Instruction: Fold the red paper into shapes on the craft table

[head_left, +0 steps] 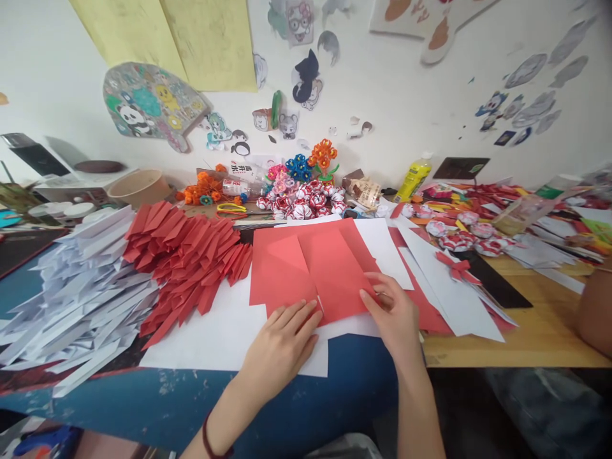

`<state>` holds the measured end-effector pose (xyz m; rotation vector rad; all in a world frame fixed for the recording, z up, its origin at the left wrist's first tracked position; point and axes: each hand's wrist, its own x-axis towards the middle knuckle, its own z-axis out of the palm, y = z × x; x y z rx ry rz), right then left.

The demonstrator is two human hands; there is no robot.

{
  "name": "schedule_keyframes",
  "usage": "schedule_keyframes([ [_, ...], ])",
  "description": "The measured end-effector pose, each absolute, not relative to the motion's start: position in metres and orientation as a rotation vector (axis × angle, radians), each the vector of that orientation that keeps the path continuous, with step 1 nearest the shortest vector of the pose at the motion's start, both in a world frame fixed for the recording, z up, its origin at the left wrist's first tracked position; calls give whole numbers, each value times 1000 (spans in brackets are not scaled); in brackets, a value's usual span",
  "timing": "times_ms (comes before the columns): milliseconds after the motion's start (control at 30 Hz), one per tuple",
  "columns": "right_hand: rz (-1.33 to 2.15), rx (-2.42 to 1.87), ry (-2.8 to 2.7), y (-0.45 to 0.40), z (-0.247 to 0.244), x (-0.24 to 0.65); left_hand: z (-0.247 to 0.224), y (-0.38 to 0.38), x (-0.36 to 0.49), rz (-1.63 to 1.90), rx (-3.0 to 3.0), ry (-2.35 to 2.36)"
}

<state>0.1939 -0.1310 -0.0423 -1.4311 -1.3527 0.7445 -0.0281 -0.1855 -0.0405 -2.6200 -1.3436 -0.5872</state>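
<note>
In front of me a rectangular piece of red paper (pixel 338 271) lies over larger red sheets. My right hand (pixel 394 309) pinches its right edge between thumb and fingers. My left hand (pixel 287 335) rests flat on the red paper to its left, fingers stretched out and a dark band on the wrist. Next to that hand is another red piece (pixel 284 262) with a slanted edge. White sheets (pixel 210 331) spread out underneath. Left of the sheets are a heap of folded red paper strips (pixel 191 261) and a heap of folded white ones (pixel 90 293).
At the back stand red-and-white paper flowers (pixel 306 201), an orange flower pot piece (pixel 324 159), yellow-handled scissors (pixel 231 208) and a yellow bottle (pixel 414 177). Paper scraps (pixel 507 197) and a black flat piece (pixel 497 280) lie on the right. A person's arm (pixel 595 309) shows at the right edge.
</note>
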Motion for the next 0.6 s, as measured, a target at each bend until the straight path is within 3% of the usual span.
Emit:
schedule_keyframes([
  [600, 641, -1461, -1385, -131, -53, 196, -45, -186, -27, -533, -2617, -1342],
])
